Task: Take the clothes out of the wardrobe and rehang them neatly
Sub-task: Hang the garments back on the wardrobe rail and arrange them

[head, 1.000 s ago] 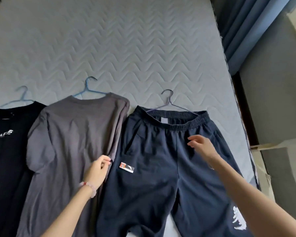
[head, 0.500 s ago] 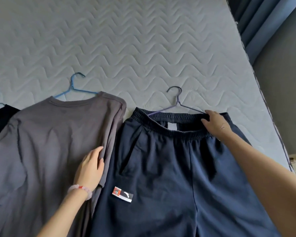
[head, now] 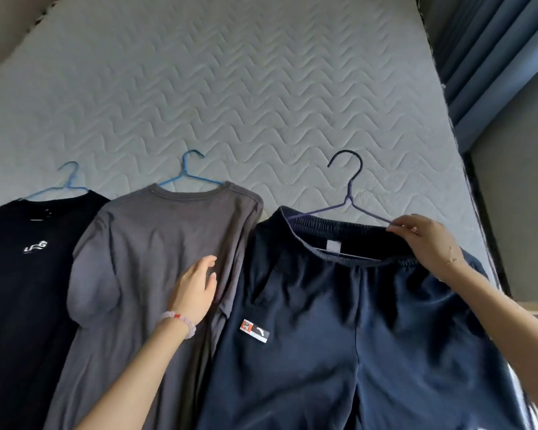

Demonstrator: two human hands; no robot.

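Nearest the camera, left hand (head: pixel 196 290) lies flat, fingers apart, on the grey shirt (head: pixel 156 274) at centre. Right hand (head: pixel 429 243) pinches the dark hanger (head: pixel 348 197) at the navy shorts' (head: pixel 339 336) waistband, upper right, on the mattress (head: pixel 230 88).

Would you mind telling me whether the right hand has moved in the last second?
Yes: the right hand went from mid-shorts up to the waistband, pinching the hanger.

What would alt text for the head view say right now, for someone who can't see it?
The right hand pinches the arm of a dark wire hanger at the waistband of navy blue shorts lying on a quilted grey mattress. The left hand lies flat on a grey t-shirt on a blue hanger, beside a black t-shirt.
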